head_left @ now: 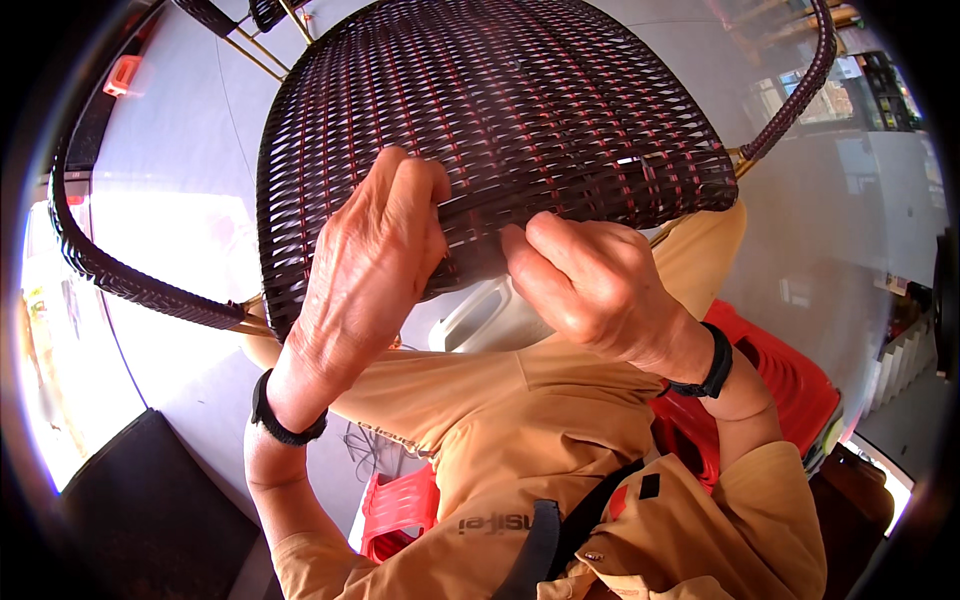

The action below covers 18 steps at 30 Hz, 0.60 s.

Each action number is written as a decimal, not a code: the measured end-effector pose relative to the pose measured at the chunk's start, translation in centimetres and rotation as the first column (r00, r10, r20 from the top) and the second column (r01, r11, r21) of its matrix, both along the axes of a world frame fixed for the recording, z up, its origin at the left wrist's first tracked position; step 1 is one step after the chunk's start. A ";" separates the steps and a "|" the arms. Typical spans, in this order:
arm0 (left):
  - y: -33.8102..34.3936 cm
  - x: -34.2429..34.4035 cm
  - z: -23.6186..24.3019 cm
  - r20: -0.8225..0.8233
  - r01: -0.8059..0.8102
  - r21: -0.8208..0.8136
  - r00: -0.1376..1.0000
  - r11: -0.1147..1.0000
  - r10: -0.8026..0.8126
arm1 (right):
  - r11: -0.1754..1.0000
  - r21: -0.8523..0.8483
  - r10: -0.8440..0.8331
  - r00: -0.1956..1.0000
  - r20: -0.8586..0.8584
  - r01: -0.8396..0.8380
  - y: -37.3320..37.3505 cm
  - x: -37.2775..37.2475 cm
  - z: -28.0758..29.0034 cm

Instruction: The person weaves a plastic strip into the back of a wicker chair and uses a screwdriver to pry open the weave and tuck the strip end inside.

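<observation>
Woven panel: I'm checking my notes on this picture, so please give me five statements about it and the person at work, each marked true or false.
1. The left hand and the right hand are both at the near edge of the woven panel. True.
2. The wristbands are white. False: both wristbands are black.
3. The woven panel is dark with reddish strands. True.
4. The person's trousers are blue. False: the trousers are tan.
5. A red plastic stool shows near the left forearm. True.

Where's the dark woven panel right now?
In the head view, the dark woven panel fills the upper middle, between the curved left armrest and right armrest, with the left hand and right hand at its near edge.
</observation>
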<state>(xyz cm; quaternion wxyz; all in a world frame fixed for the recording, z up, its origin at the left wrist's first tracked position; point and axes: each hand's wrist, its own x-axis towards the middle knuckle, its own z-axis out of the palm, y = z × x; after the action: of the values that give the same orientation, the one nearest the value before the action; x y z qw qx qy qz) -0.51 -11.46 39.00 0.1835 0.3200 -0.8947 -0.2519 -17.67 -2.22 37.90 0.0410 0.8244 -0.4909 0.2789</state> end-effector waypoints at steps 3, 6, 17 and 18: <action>0.6 0.7 -0.1 -0.034 0.015 -0.042 0.999 0.999 -0.017 | 1.000 -0.025 -0.004 1.000 -0.029 0.004 0.1 0.3 0.0; 1.0 0.6 -1.0 -0.074 0.033 -0.072 0.997 0.997 -0.038 | 0.995 -0.095 0.004 0.999 -0.039 -0.007 -0.1 0.6 -0.4; 0.5 0.1 -1.1 -0.093 0.031 0.170 0.996 0.985 -0.015 | 0.997 0.036 0.069 0.976 -0.209 -0.063 -0.2 0.6 0.6; 0.3 0.1 -1.0 -0.086 0.028 0.179 0.996 0.983 -0.013 | 0.996 0.061 0.080 0.980 -0.182 -0.070 -0.3 0.5 0.7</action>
<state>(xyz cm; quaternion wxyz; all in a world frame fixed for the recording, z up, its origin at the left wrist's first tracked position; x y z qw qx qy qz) -0.42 -11.13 37.96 0.1888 0.3153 -0.8629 -0.3469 -17.15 -2.53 38.56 0.0531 0.8654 -0.4609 0.1893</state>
